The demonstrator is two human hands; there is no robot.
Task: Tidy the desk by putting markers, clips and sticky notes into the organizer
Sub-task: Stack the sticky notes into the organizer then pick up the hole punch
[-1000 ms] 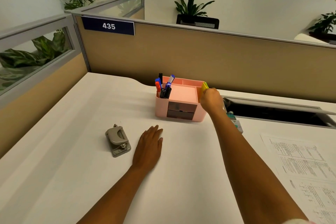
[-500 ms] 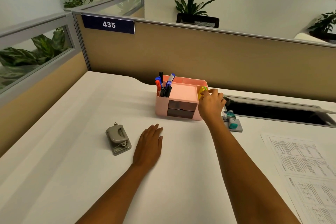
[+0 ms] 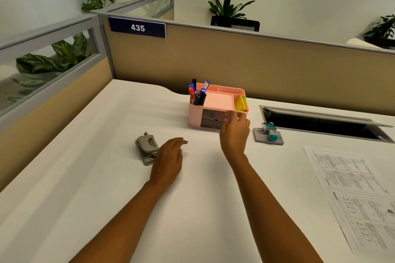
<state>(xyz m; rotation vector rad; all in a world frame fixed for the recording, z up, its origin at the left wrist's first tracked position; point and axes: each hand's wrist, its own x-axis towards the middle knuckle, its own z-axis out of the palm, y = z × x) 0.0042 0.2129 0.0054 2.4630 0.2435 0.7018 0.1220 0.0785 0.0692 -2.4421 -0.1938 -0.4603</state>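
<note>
A pink organizer (image 3: 215, 100) stands at the back of the white desk (image 3: 106, 166). Several markers (image 3: 197, 93) stand upright in its left compartment. Yellow, green and orange sticky notes (image 3: 241, 103) lean in its right compartment. My right hand (image 3: 235, 132) hovers just in front of the organizer's drawers, fingers apart and holding nothing. Palm down, my left hand (image 3: 168, 159) rests flat on the desk, its edge touching a grey hole punch (image 3: 146, 148).
A grey pad with a teal stamp and a small box (image 3: 268, 133) sits right of the organizer. An open cable well (image 3: 320, 121) lies behind it. Printed papers (image 3: 359, 194) cover the desk's right side. Tan partition walls enclose the back and left.
My right hand let go of the sticky notes in the right compartment and drew back toward me. My left hand slid slightly left against the hole punch.
</note>
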